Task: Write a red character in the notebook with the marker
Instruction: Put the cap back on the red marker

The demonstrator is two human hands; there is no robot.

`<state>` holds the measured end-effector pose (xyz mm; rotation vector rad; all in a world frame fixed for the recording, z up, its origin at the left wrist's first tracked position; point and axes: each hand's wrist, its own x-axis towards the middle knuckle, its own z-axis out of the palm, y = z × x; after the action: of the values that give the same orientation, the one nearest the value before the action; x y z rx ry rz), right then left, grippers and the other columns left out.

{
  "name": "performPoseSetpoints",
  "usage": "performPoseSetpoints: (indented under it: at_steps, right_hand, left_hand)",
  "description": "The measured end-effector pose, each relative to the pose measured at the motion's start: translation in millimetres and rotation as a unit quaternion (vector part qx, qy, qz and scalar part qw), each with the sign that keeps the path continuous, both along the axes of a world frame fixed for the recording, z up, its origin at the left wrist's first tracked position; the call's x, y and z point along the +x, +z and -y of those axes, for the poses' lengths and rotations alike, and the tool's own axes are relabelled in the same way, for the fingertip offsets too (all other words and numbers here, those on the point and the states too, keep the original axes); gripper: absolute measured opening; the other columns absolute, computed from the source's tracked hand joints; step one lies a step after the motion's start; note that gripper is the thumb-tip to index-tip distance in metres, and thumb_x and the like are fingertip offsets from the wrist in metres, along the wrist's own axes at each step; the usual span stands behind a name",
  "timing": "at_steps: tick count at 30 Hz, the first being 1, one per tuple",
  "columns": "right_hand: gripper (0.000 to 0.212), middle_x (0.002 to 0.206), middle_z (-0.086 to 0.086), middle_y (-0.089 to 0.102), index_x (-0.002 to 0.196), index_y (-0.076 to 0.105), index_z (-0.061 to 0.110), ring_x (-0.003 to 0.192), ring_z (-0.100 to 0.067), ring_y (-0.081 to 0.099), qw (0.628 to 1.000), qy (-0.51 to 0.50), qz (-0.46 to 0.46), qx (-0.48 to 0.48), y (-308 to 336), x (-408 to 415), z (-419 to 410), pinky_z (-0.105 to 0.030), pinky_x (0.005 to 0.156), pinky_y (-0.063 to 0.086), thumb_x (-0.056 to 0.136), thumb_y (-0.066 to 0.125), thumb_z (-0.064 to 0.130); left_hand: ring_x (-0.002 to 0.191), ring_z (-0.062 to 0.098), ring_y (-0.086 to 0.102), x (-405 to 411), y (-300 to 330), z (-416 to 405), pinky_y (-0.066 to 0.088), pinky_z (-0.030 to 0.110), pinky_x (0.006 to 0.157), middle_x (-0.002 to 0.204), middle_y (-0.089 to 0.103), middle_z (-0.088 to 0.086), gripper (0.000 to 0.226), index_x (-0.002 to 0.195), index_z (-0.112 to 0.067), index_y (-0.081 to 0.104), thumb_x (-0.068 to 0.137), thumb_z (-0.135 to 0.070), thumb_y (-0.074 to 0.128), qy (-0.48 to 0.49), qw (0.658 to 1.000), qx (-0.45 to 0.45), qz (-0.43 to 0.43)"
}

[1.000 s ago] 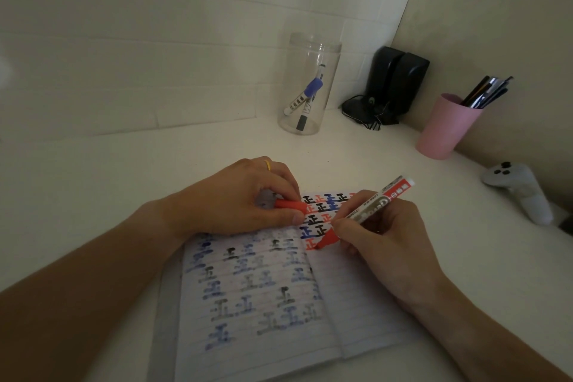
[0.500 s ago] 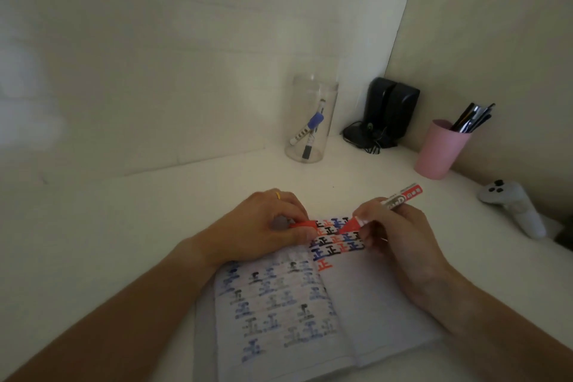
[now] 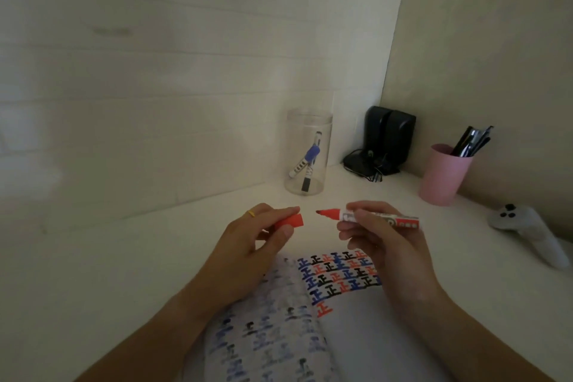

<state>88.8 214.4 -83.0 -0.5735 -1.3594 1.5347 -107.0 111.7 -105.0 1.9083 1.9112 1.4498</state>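
- Head view: the right hand (image 3: 383,245) grips a red marker (image 3: 372,218) above the desk (image 3: 124,273), its bare tip pointing left, level with the cap.
- The left hand (image 3: 248,251) pinches the red cap (image 3: 290,222) between thumb and fingers, just apart from the tip.
- The notebook (image 3: 356,335) lies open below both hands, a red character (image 3: 324,309) lowest on its right page.
- A clear jar (image 3: 307,152) and pink cup (image 3: 441,175) stand behind.
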Motion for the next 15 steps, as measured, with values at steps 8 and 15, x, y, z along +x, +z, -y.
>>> performPoseSetpoints:
  at_steps: [8,15]
  right_hand:
    - [0.008,0.080,-0.022,0.078,0.090,0.072,0.003,0.071,-0.028,0.074,0.999,0.044,0.023,-0.007,-4,-2,3,-0.028,0.065,0.058,0.091,0.065,0.003]
    - [0.014,0.081,-0.017,0.076,0.094,0.078,0.005,0.073,-0.025,0.070,0.995,0.093,0.043,0.003,-3,2,9,-0.028,0.067,0.057,0.083,0.074,0.013]
  left_hand:
    - [0.102,0.013,0.059,5,5,4,0.046,0.011,0.084,0.102,0.061,-0.012,0.036,0.134,-0.027,0.060,0.100,-0.028,0.051,-0.038,0.999,-0.012,-0.022]
    - [0.093,0.019,0.070,11,9,8,0.057,0.023,0.084,0.099,0.073,-0.008,0.033,0.124,-0.027,0.069,0.092,-0.020,0.066,-0.053,0.995,0.006,0.082]
